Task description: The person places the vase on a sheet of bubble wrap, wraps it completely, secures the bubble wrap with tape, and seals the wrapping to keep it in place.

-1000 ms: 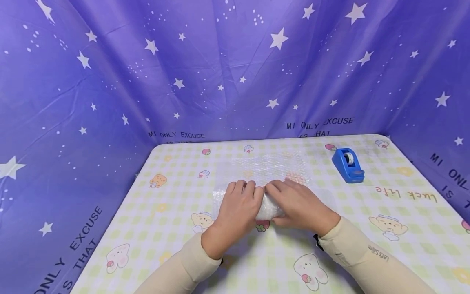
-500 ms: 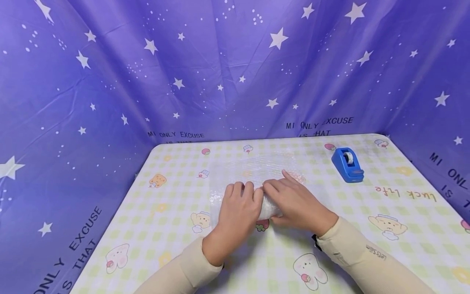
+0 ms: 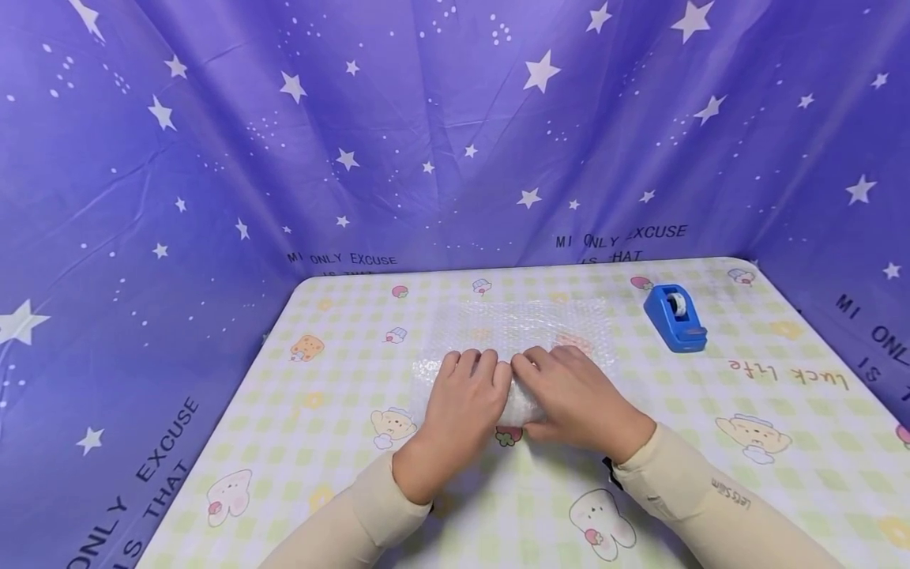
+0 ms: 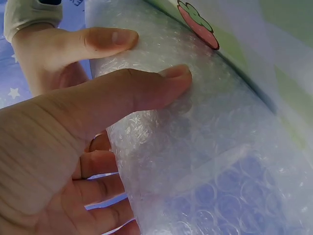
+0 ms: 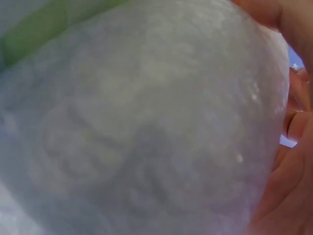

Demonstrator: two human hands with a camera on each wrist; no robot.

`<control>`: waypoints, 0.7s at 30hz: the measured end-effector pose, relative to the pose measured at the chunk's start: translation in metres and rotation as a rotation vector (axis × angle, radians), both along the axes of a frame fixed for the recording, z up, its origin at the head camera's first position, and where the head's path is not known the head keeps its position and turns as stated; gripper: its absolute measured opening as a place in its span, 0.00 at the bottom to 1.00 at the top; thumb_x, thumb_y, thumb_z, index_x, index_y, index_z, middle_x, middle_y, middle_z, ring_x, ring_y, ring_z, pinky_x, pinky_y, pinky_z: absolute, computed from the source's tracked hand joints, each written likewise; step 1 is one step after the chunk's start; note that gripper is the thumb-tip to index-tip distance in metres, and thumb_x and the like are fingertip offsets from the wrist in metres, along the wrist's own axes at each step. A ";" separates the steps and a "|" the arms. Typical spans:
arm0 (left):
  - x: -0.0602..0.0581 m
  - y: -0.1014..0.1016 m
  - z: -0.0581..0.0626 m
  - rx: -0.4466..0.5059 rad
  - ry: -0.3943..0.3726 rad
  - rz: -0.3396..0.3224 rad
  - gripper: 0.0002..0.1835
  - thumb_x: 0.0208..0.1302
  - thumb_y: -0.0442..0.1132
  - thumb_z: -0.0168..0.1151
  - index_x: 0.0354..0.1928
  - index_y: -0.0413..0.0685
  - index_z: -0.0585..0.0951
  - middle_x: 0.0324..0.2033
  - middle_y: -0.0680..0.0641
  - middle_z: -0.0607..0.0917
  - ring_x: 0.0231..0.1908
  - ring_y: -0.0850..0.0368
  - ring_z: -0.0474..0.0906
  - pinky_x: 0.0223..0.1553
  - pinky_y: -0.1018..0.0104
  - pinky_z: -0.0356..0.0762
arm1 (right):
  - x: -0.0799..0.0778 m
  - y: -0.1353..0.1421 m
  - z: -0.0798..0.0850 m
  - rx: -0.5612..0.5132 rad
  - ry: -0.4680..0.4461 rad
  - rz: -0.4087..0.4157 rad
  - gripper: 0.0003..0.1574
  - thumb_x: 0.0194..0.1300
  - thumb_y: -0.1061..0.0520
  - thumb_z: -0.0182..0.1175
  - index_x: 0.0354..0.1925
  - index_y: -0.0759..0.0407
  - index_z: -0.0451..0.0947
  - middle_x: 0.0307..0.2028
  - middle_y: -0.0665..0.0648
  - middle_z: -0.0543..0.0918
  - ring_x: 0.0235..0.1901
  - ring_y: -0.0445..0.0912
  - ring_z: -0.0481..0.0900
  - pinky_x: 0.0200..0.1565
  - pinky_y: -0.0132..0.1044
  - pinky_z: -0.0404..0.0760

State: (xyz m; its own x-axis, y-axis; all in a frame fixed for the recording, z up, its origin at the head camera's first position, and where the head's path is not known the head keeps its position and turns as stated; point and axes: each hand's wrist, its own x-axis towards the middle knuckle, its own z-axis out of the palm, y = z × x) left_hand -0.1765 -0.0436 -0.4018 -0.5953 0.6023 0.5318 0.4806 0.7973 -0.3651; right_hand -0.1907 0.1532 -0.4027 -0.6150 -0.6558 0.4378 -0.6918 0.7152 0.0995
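A roll of clear bubble wrap (image 3: pixel 521 405) lies on the table between both hands, with a flat part of the sheet (image 3: pixel 526 320) spread beyond it. My left hand (image 3: pixel 465 403) grips the roll's left part, thumb on the near side and fingers curled over the far side. On the right part, my right hand (image 3: pixel 579 395) holds it the same way, its index finger close to the left one. In the left wrist view both thumbs press on the bubble wrap (image 4: pixel 161 122). The right wrist view shows the bubble wrap (image 5: pixel 146 117) blurred and close. What lies inside the roll cannot be made out.
A blue tape dispenser (image 3: pixel 678 320) with a roll of tape stands at the table's back right. The table (image 3: pixel 270 442) has a checked, cartoon-printed cover. A purple curtain (image 3: pixel 398 134) with stars hangs behind and along the sides.
Both hands keep their grip in nearly the same place. The flat part of the bubble wrap has shifted slightly. The right hand's raised finger has come back down onto the roll.
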 end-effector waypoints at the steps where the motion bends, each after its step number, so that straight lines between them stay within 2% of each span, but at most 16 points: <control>1: 0.000 -0.001 0.000 -0.003 -0.005 -0.001 0.09 0.61 0.38 0.66 0.37 0.51 0.74 0.31 0.51 0.75 0.37 0.50 0.77 0.41 0.59 0.69 | 0.001 0.000 0.001 0.001 -0.006 -0.006 0.43 0.39 0.34 0.79 0.47 0.54 0.74 0.40 0.54 0.82 0.32 0.53 0.81 0.49 0.52 0.82; 6: -0.002 -0.001 -0.001 0.005 -0.001 -0.004 0.07 0.61 0.37 0.64 0.36 0.51 0.74 0.31 0.50 0.76 0.37 0.50 0.78 0.40 0.60 0.69 | 0.003 0.000 0.003 0.003 -0.058 -0.023 0.45 0.40 0.36 0.80 0.51 0.54 0.75 0.44 0.55 0.83 0.39 0.56 0.85 0.62 0.67 0.74; 13: -0.002 0.000 -0.003 0.027 0.034 -0.011 0.12 0.55 0.38 0.71 0.36 0.51 0.75 0.30 0.50 0.77 0.36 0.48 0.79 0.39 0.59 0.69 | 0.003 0.001 0.002 -0.006 -0.091 -0.037 0.44 0.41 0.38 0.80 0.53 0.52 0.75 0.47 0.55 0.84 0.41 0.56 0.85 0.63 0.68 0.71; 17: -0.001 0.001 -0.003 0.031 0.046 -0.011 0.11 0.59 0.40 0.71 0.35 0.51 0.75 0.31 0.49 0.79 0.39 0.47 0.82 0.41 0.57 0.72 | 0.001 0.001 0.000 0.000 -0.092 -0.051 0.45 0.40 0.37 0.80 0.53 0.52 0.75 0.48 0.55 0.84 0.41 0.57 0.85 0.63 0.69 0.71; 21: -0.001 0.002 -0.003 0.029 0.057 -0.007 0.06 0.64 0.37 0.65 0.34 0.51 0.76 0.32 0.49 0.80 0.41 0.48 0.85 0.44 0.57 0.75 | 0.000 0.001 -0.001 0.009 -0.092 -0.066 0.49 0.39 0.35 0.81 0.55 0.53 0.74 0.49 0.56 0.83 0.44 0.57 0.85 0.62 0.71 0.71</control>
State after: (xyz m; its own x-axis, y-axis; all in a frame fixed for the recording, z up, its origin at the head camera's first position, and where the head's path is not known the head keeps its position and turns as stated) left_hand -0.1778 -0.0418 -0.4051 -0.5595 0.5901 0.5820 0.4654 0.8047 -0.3686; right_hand -0.1905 0.1545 -0.4040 -0.6945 -0.6161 0.3716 -0.6495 0.7591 0.0445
